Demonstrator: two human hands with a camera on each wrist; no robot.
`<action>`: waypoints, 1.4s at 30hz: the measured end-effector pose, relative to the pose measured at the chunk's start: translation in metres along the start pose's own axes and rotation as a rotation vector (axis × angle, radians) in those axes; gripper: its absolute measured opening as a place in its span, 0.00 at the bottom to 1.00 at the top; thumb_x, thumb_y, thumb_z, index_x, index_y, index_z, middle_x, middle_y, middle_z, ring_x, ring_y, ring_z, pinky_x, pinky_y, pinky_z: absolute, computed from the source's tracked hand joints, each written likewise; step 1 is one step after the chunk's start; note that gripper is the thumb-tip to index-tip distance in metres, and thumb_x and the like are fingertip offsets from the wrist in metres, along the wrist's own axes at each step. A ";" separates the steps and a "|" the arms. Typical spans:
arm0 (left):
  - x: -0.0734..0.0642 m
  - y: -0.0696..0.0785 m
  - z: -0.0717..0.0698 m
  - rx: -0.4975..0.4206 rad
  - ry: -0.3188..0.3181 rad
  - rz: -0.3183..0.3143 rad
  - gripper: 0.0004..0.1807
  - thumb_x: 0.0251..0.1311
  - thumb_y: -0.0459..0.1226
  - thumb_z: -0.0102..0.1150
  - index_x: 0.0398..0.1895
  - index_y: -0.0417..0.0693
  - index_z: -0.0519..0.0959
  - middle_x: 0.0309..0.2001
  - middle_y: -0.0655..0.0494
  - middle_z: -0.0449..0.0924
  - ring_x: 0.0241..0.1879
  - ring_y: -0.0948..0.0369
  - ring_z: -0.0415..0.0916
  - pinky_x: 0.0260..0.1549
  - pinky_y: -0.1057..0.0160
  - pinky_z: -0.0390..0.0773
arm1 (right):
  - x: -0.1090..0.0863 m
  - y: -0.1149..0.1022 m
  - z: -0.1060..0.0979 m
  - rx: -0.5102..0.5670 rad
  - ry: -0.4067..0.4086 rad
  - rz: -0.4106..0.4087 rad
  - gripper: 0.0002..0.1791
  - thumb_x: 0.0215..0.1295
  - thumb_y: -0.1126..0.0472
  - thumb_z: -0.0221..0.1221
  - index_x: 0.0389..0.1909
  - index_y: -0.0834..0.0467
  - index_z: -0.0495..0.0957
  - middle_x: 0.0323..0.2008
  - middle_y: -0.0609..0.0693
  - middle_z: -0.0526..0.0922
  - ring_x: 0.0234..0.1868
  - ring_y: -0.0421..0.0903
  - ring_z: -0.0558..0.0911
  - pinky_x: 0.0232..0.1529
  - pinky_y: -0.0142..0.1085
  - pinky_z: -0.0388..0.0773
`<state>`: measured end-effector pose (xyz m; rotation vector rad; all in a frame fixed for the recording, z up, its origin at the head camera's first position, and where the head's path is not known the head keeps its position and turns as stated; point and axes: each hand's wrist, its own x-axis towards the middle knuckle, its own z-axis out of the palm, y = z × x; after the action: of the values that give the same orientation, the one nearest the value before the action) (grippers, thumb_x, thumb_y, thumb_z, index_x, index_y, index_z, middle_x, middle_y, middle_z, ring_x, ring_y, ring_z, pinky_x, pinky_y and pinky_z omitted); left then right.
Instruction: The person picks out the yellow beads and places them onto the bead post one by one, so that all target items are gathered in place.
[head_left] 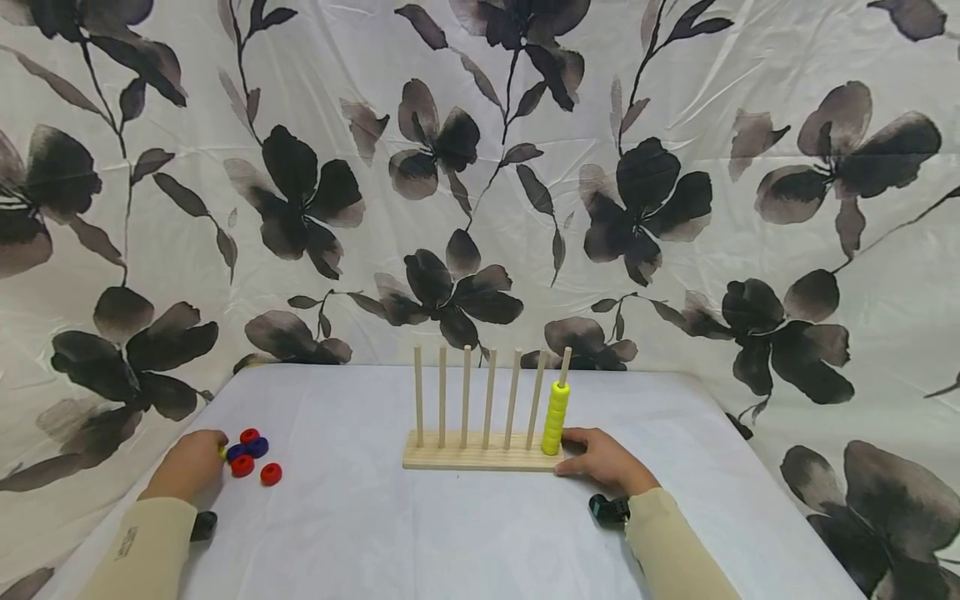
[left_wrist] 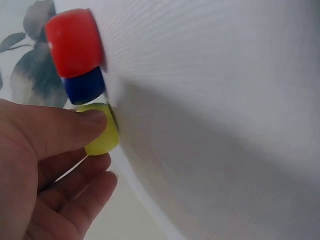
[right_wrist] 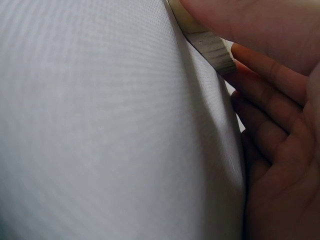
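Observation:
At the left of the table, my left hand (head_left: 191,462) pinches a yellow bead (left_wrist: 103,131) between thumb and fingers, close over the white cloth. Beside it lie red beads (head_left: 271,474) and blue beads (head_left: 258,447) in a loose group. A wooden peg stand (head_left: 480,457) with several upright pegs stands in the middle. On its rightmost peg sits a stack of yellow beads (head_left: 555,418), with the peg's top showing above. My right hand (head_left: 600,458) grips the right end of the stand's base, thumb at the front and fingers behind.
The table (head_left: 337,533) wears a plain white cloth, and its far edge runs just behind the stand. A floral curtain (head_left: 480,208) hangs behind. Dark wrist devices (head_left: 609,509) show at both cuffs.

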<state>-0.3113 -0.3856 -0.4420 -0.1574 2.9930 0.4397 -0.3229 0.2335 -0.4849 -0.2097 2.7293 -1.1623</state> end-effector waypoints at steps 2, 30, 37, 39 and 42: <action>0.000 0.000 -0.001 -0.011 -0.007 -0.007 0.19 0.60 0.27 0.56 0.52 0.21 0.71 0.49 0.24 0.73 0.48 0.32 0.72 0.52 0.33 0.71 | 0.000 0.000 0.000 -0.004 0.002 -0.004 0.43 0.44 0.47 0.75 0.64 0.54 0.73 0.66 0.54 0.72 0.71 0.58 0.65 0.70 0.59 0.59; -0.015 0.038 -0.022 -0.151 0.135 -0.028 0.22 0.60 0.26 0.54 0.57 0.22 0.68 0.54 0.22 0.68 0.53 0.29 0.67 0.52 0.36 0.73 | -0.001 0.002 0.001 -0.020 0.006 -0.025 0.42 0.45 0.48 0.75 0.63 0.54 0.74 0.65 0.54 0.73 0.70 0.58 0.66 0.69 0.59 0.60; -0.020 0.055 -0.026 -0.171 0.186 0.009 0.24 0.61 0.29 0.56 0.59 0.25 0.68 0.54 0.24 0.70 0.49 0.33 0.69 0.52 0.37 0.74 | -0.001 0.002 0.001 -0.027 0.018 -0.018 0.42 0.44 0.47 0.75 0.63 0.53 0.74 0.65 0.53 0.73 0.70 0.57 0.66 0.69 0.59 0.60; -0.020 0.059 -0.026 -0.186 0.184 0.015 0.25 0.62 0.30 0.57 0.61 0.26 0.67 0.55 0.24 0.69 0.50 0.34 0.70 0.53 0.38 0.74 | -0.001 0.001 0.001 -0.024 0.020 -0.011 0.42 0.44 0.47 0.75 0.63 0.53 0.74 0.65 0.53 0.73 0.70 0.57 0.66 0.70 0.58 0.59; -0.019 0.064 -0.026 -0.194 0.185 0.036 0.27 0.62 0.31 0.58 0.62 0.26 0.66 0.55 0.24 0.69 0.50 0.34 0.71 0.53 0.38 0.74 | 0.000 0.002 0.001 -0.026 0.023 -0.016 0.42 0.44 0.47 0.75 0.63 0.53 0.74 0.65 0.53 0.73 0.70 0.57 0.66 0.69 0.59 0.60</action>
<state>-0.3028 -0.3310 -0.3972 -0.1694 3.1325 0.7597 -0.3227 0.2340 -0.4868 -0.2240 2.7690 -1.1406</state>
